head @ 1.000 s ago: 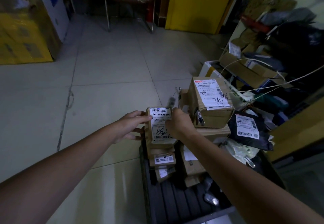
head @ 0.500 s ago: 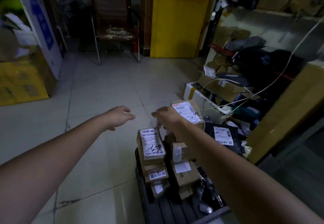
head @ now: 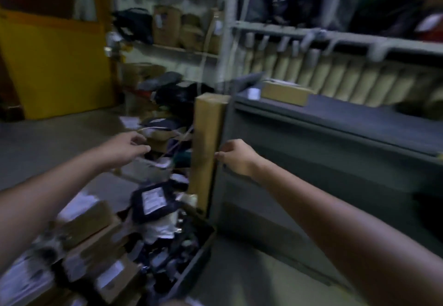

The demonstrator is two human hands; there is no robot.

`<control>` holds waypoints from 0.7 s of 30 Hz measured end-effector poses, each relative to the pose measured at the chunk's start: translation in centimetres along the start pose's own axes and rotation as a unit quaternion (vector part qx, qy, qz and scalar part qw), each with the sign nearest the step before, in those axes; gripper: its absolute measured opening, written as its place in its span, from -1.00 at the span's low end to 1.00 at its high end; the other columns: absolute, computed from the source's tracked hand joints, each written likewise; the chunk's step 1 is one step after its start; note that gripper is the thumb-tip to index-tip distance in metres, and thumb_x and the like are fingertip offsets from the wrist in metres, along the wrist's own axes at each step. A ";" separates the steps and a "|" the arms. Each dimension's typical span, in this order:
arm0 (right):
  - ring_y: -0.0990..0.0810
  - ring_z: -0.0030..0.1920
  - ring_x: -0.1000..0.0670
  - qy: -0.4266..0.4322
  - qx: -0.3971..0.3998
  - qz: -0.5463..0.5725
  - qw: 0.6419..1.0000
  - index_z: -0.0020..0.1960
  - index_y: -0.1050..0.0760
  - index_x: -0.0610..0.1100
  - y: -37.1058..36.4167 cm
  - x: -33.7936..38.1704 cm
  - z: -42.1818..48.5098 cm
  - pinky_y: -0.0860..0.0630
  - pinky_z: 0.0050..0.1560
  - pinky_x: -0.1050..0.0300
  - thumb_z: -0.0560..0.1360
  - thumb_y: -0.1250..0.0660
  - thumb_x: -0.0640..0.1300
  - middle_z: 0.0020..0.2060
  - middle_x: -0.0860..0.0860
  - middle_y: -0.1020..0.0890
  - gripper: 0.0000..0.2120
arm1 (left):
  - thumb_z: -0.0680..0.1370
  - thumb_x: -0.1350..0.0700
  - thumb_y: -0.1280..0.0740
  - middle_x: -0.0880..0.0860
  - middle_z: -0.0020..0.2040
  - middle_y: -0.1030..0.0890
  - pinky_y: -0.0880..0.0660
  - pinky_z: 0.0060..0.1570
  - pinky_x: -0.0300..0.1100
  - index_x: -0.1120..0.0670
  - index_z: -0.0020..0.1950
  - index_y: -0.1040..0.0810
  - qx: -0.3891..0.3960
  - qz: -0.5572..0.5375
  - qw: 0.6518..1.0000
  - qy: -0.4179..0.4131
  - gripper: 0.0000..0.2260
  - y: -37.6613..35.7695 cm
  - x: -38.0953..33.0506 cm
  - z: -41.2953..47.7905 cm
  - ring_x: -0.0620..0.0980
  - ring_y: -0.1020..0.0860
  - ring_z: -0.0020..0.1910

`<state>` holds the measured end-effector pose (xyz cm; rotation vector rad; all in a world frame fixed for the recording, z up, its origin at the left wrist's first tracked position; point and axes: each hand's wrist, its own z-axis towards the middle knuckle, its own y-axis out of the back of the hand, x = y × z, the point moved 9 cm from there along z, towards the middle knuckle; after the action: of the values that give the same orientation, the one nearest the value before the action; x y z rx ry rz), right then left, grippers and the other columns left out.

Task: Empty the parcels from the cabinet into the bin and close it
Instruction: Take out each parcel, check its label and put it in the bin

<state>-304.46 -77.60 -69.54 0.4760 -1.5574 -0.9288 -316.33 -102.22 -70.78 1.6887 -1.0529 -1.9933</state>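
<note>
A: Status of left hand [head: 129, 147]?
B: Extended forward, above the floor clutter left of the brown upright panel [head: 207, 149]. Relaxed, with loosely bent fingers; nothing held.
A: Status of right hand [head: 236, 158]?
B: Raised at the right edge of the same panel, with curled fingers and fingertips right at that edge. Grip or mere contact: cannot tell, owing to blur.
A: Location of cabinet [head: 311, 161]?
B: Right of centre, grey, low and wide, standing on the floor. Panel set upright at its left front corner, seen edge-on. Interior hidden from this angle.
A: Location of bin [head: 194, 262]?
B: Lower left, on the floor, just beside the cabinet's left front corner. Dark-walled, open-topped, filled high.
A: Location of parcels [head: 110, 272]?
B: Heaped in the bin: cardboard boxes [head: 96, 221] with white labels toward the near left, a black mailer bag [head: 153, 200] with a white label toward the panel, pale bags below it. One flat cardboard box [head: 285, 93] lying on the cabinet top, near its left end.
A: Surroundings?
B: Shelving [head: 335, 39] behind the cabinet, loaded with a row of brown packages. Yellow door [head: 55, 66] at far left. Loose pile of dark bags [head: 172, 94] between door and panel, crossed by white cords.
</note>
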 end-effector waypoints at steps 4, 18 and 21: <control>-0.60 0.12 -0.12 -0.094 -0.080 -0.030 0.992 0.17 -0.61 -0.19 10.7 -12.6 -5.4 -0.54 0.14 0.06 0.58 -0.33 0.01 0.11 -0.10 -0.66 -0.70 | 0.58 0.05 -0.39 0.18 0.21 -0.60 -0.44 0.03 -0.14 0.13 0.33 -0.51 0.069 0.017 0.994 -0.079 -0.66 -10.5 -12.4 0.8 0.06 -0.54 0.05; -0.54 0.28 -0.09 -0.381 -0.207 -0.082 0.897 0.39 -0.45 -0.14 28.3 -46.8 -28.7 -0.48 0.28 0.03 0.53 -0.38 0.02 0.30 -0.07 -0.57 -0.51 | 0.61 -0.11 -0.30 0.03 0.30 -0.54 -0.46 0.20 -0.17 -0.03 0.46 -0.39 0.359 0.099 0.879 -0.299 -0.56 -51.6 -41.0 -12.1 -0.02 -0.53 0.17; -0.58 0.20 -0.11 -0.411 -0.230 -0.092 0.877 0.34 -0.49 -0.13 30.2 -51.3 -30.8 -0.51 0.14 0.08 0.52 -0.38 0.01 0.22 -0.09 -0.61 -0.57 | 0.62 -0.11 -0.28 0.03 0.39 -0.47 -0.42 0.27 -0.18 -0.03 0.48 -0.37 0.390 0.120 0.855 -0.321 -0.55 -58.1 -43.6 -13.9 0.00 -0.49 0.26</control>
<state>-257.97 -30.24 -78.96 -0.1597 -1.9552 -1.7465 -280.11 -38.59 -81.37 1.0283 -2.4337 -2.1353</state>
